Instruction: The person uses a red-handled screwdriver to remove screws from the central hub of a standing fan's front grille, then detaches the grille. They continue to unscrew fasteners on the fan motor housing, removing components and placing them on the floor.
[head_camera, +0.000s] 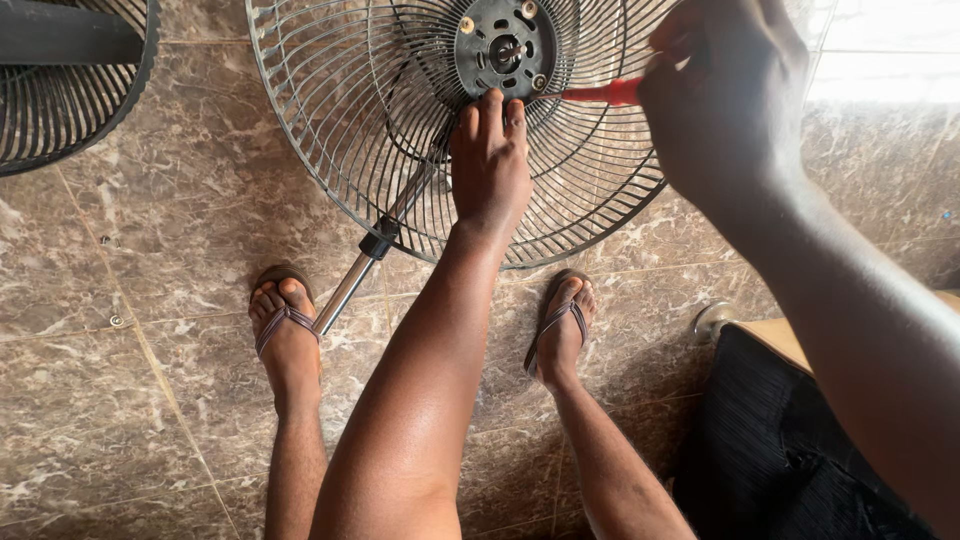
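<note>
Both hands worked at the middle of a wire fan guard (400, 130) that lay over the tiled floor (130, 300). The left hand (489, 165) pressed flat on the wires, fingertips against the six o'clock edge of the round black hub (505, 47). The right hand (725, 95) was wrapped shut round a red-handled screwdriver (608, 93), whose shaft ran toward the hub from three o'clock.

Judging by this, the hub fastening was only partly dealt with: brass-coloured screw heads showed around the hub, and the guard sat on its metal pole (362, 268), which ran off toward seven o'clock between two sandalled feet (285, 320).

The screwdriver tip was too small to make out, so which screw it met was unclear. The guard's top was cut off. A second fan guard (60, 90) at ten o'clock was cropped too.
</note>
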